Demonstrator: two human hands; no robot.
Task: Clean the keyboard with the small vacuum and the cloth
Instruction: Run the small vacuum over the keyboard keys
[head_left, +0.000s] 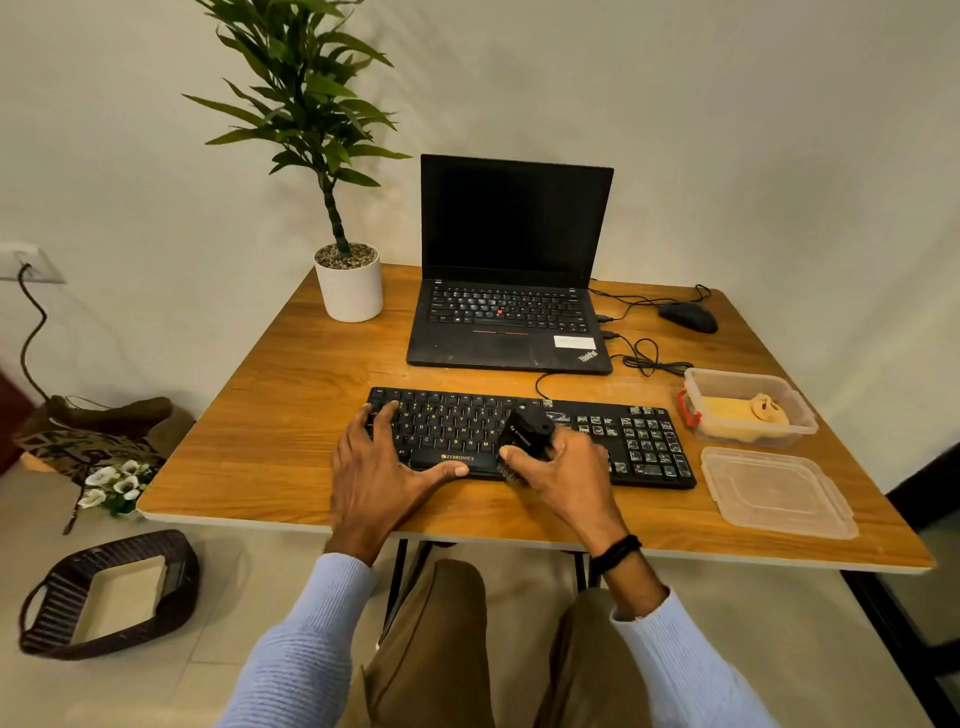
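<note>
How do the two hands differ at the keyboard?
The left hand lies open, fingers spread on the left end of the keyboard; the right hand grips the small vacuum over its middle. The right wrist wears a black band; the left shows none. Both sleeves are light blue.

Keyboard: black, full-size, corded, with yellow legends on the letter keys and "ZEBRONICS" on its near edge. It lies flat at the near centre of the table, long side running left to right.

Small vacuum: black, compact, tilted, over the keyboard's middle section and gripped by the right hand. Contact with the keys cannot be confirmed.

Cloth: yellow, bunched inside an open clear tub just right of the keyboard's far end.
</note>
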